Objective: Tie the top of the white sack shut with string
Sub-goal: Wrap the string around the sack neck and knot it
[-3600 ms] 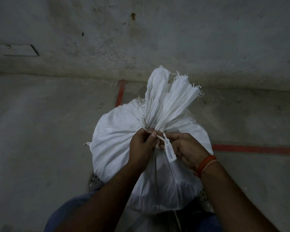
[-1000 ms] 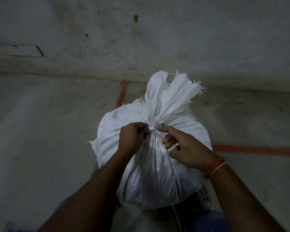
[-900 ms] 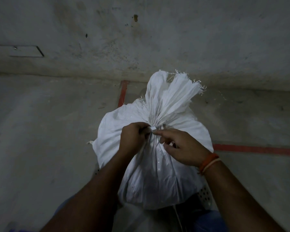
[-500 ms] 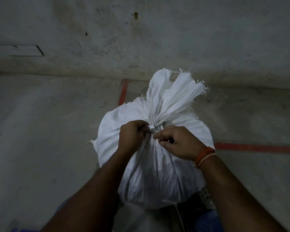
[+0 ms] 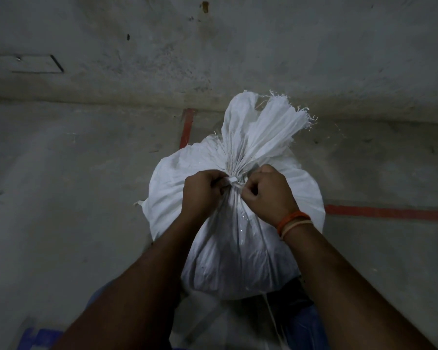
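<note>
**Soft sack, cinched neck, thin string**

The white sack (image 5: 235, 223) stood on the concrete floor (image 5: 74, 198), its woven cloth looking soft and crumpling, the bulging body probably heavy. The best hold seemed the gathered neck (image 5: 238, 162), where the string (image 5: 234, 181) was knotted. Left hand (image 5: 202, 192) and right hand (image 5: 268, 195) flanked that knot, each curled tight, pinching string ends.

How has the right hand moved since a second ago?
Yes. The right hand closed into a fist, drawing toward the sack's tied neck, away from the red floor line.
</note>
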Tool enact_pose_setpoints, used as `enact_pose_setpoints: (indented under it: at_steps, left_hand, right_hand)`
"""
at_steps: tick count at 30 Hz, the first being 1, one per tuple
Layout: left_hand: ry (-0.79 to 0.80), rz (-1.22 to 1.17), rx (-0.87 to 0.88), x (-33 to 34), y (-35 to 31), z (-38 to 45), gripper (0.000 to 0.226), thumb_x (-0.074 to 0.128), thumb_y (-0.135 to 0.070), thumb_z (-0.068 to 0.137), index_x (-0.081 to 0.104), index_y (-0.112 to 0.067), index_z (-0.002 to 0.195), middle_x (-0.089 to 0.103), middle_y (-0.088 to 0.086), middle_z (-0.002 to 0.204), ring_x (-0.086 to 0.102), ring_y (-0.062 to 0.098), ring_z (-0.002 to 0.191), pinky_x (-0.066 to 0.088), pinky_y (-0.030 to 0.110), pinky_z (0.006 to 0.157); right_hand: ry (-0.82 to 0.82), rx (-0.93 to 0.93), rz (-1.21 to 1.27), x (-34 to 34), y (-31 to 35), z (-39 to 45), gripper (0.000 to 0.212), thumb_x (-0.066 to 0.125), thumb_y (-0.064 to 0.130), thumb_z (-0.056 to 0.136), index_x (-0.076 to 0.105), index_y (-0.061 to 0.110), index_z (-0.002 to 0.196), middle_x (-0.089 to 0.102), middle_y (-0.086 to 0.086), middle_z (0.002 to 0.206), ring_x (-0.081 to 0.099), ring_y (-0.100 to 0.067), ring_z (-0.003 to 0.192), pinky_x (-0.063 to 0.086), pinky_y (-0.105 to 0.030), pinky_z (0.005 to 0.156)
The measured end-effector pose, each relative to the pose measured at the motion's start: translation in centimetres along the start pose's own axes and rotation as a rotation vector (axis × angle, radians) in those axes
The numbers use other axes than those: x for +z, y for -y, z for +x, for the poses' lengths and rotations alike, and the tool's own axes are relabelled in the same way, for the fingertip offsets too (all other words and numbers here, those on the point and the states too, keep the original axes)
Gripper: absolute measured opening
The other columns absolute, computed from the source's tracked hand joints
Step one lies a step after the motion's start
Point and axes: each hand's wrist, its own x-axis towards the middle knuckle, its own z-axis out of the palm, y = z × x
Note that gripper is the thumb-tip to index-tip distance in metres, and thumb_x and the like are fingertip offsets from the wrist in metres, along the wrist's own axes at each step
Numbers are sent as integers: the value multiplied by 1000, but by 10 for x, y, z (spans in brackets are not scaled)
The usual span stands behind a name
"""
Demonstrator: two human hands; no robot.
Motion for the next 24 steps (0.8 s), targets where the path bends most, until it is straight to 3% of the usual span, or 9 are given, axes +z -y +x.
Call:
enact_pose_setpoints:
  at_steps: [6, 10, 17, 21, 24]
  left_hand:
    - [3, -1, 9, 1, -1, -1, 10, 69, -20, 89, 79, -18, 88, 76, -4, 77, 71, 12, 73, 57, 34, 76]
    - [-29, -34, -11, 1, -2, -1, 6, 71, -20, 85, 73, -20, 90, 76, -4, 75, 72, 10, 71, 59, 39, 75]
    - [-7, -75, -14, 2, -1, -2, 6, 70, -20, 87, 65, -23, 87, 75, -5, 74, 72, 11, 69, 60, 42, 72]
    - [-31, -46, -42, 3, 1, -2, 5, 68, -22, 86, 64, -25, 87, 75, -6, 73, 71, 10, 68, 59, 41, 70]
    - [-35, -27, -44, 1, -1, -2, 4, 69, -22, 87, 67, -25, 89, 73, -6, 69, 70, 10, 67, 58, 39, 70]
  right_hand:
    - [9, 26, 7, 7, -1, 1, 19, 73, 20, 83, 62, 21, 67, 46, 0, 95, 51, -11, 80, 43, -23, 75]
    - [-38, 24, 60, 12, 0, 1, 9, 79, 19, 81, 73, 11, 82, 45, 0, 103, 53, -10, 82, 49, -24, 80]
    - [-118, 81, 111, 18, 3, 3, 19, 84, 22, 76, 66, 14, 75, 48, 0, 101, 55, -8, 71, 47, -16, 70]
    - [-40, 52, 121, 18, 2, 5, 14, 82, 18, 76, 70, 12, 76, 51, -1, 100, 55, -4, 62, 42, -3, 63]
    - [-34, 8, 119, 17, 0, 6, 7, 77, 12, 79, 72, 7, 78, 54, -5, 104, 58, -9, 76, 48, -10, 70]
